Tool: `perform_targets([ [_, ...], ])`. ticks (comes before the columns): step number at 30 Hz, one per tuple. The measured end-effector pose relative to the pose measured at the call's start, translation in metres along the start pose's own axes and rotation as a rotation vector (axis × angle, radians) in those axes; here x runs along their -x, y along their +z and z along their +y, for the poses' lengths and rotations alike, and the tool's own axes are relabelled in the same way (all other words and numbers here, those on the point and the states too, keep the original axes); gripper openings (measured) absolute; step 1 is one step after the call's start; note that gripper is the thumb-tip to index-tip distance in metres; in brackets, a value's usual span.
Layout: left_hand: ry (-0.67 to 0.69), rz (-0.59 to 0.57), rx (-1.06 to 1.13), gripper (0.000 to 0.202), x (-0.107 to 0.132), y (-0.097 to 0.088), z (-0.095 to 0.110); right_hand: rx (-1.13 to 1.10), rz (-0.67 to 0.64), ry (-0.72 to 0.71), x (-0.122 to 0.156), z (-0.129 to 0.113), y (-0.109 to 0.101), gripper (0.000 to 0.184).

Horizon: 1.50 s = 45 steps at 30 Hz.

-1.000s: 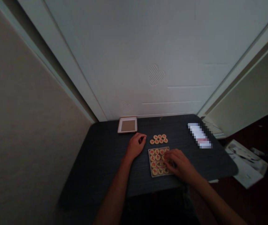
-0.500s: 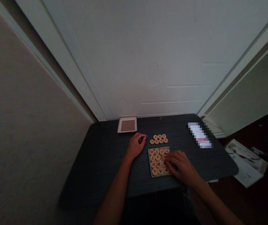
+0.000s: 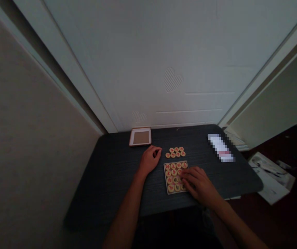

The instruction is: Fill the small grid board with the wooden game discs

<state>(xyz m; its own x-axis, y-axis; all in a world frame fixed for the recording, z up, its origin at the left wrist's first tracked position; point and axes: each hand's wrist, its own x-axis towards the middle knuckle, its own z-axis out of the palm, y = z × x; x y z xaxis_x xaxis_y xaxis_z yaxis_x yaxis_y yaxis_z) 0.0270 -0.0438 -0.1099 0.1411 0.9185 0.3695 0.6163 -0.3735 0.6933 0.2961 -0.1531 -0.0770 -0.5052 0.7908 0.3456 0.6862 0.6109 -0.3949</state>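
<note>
Rows of round wooden Chinese chess pieces (image 3: 173, 172), most marked in red and some in black, fill a shallow square box (image 3: 165, 180) on the dark table. My right hand (image 3: 199, 181) reaches over the box's right side, its fingertips and thumb bent down around one piece; the hand covers part of the right-hand column. To the left, my left hand (image 3: 150, 160) rests on the table with the fingers curled and thumb and forefinger together, nothing visible in them. Beyond the box, several loose red-marked pieces (image 3: 175, 152) lie face up in two rows.
An upturned box lid (image 3: 141, 137) lies at the table's back edge, against a white panel (image 3: 164, 52) with heart reliefs. A pixelated bright rectangle (image 3: 220, 148) is on the table's right. An open white box (image 3: 273, 176) sits lower down, beyond the right edge.
My right hand's fingers have shifted slightly over the right-hand pieces in the box. My left hand stays where it was. The whole view has tilted a little.
</note>
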Motion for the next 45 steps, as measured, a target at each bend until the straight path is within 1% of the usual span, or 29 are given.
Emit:
perform_targets([
  [4,-0.006,0.001,0.004,0.017,0.000,0.000,0.000,-0.006,-0.015,0.013,-0.002,0.000,-0.001,0.028],
  [9,-0.002,-0.005,-0.007,0.018,0.000,-0.001,0.001,-0.024,-0.009,0.005,-0.004,-0.001,0.000,0.030],
  [14,-0.004,-0.009,-0.004,0.018,0.000,-0.001,0.002,-0.051,0.030,0.040,-0.009,0.003,-0.003,0.025],
  [17,-0.006,-0.010,-0.016,0.017,0.000,0.000,0.000,-0.072,0.079,0.084,-0.017,0.014,-0.008,0.022],
  [21,-0.012,-0.019,-0.022,0.018,0.000,0.001,-0.001,-0.099,0.176,0.148,-0.034,0.039,-0.015,0.023],
  [26,-0.015,-0.025,-0.031,0.018,0.000,0.000,0.000,-0.172,0.207,0.199,-0.062,0.066,-0.019,0.026],
  [30,-0.024,-0.024,-0.033,0.018,0.000,0.000,0.000,-0.181,0.136,0.153,-0.090,0.079,-0.013,0.023],
  [34,-0.026,-0.029,-0.026,0.019,0.000,0.000,0.001,-0.111,-0.038,0.078,-0.120,0.082,-0.002,0.022],
  [36,-0.029,-0.028,-0.023,0.019,0.000,0.000,0.001,-0.102,-0.093,0.059,-0.133,0.081,0.004,0.018],
  [41,-0.034,-0.023,-0.020,0.019,0.000,0.000,0.001,-0.093,-0.135,0.063,-0.152,0.084,0.014,0.013],
  [45,-0.032,-0.025,-0.023,0.018,0.000,0.000,0.001,-0.077,-0.137,0.084,-0.151,0.094,0.010,0.017],
])
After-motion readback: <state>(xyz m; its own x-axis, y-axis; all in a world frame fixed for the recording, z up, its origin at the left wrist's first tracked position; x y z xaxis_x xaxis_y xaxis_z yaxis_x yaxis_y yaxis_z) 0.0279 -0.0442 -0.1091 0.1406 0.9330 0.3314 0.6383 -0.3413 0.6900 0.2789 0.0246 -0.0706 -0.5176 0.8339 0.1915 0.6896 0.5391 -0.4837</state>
